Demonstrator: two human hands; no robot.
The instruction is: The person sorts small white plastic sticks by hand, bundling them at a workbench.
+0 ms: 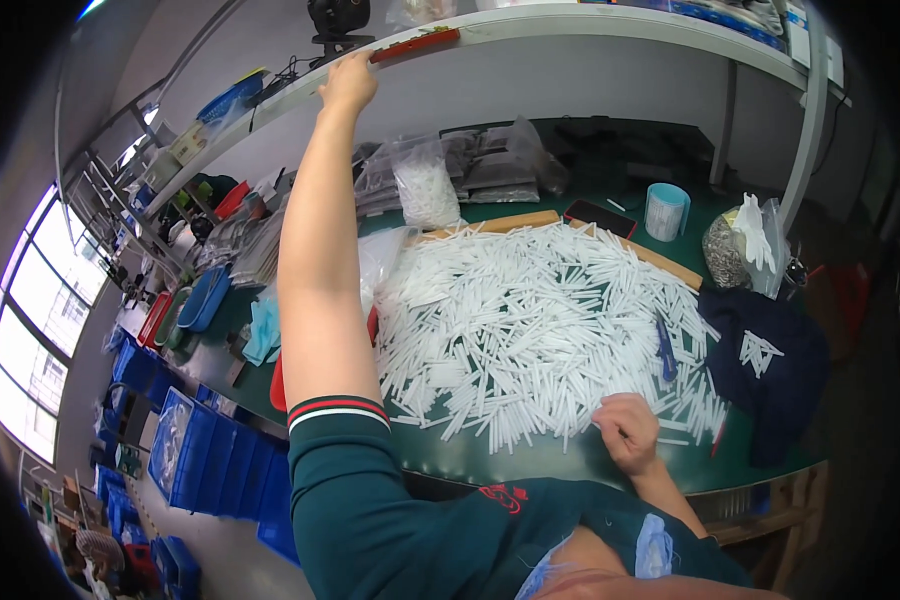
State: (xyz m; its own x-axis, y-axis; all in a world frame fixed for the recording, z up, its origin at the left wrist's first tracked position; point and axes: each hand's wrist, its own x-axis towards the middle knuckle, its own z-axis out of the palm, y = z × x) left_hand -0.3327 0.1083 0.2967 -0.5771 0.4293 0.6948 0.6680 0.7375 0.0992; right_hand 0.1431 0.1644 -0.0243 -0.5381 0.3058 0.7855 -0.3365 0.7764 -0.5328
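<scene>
My left arm stretches up to the shelf, and my left hand (349, 84) is at its front edge, beside the end of a long red strip-like thing (416, 44) and below a black device on a stand (338, 18). Its fingertips are partly hidden, so their grip is unclear. Down at the near edge of the table, my right hand (629, 432) is loosely curled, with nothing visible in it. Just beyond it spreads a wide heap of thin white plastic tubes (510, 320). A dark blue pen-like tool (665, 350) lies on the heap's right side.
Wooden strips (660, 262) border the heap's far side, near a dark phone-like slab (600, 217) and a light-blue roll (666, 212). Bags of white pieces (426, 185) stand behind. Dark cloth (770, 385) lies right; blue bins (215, 460) stand left. The shelf (570, 22) spans overhead.
</scene>
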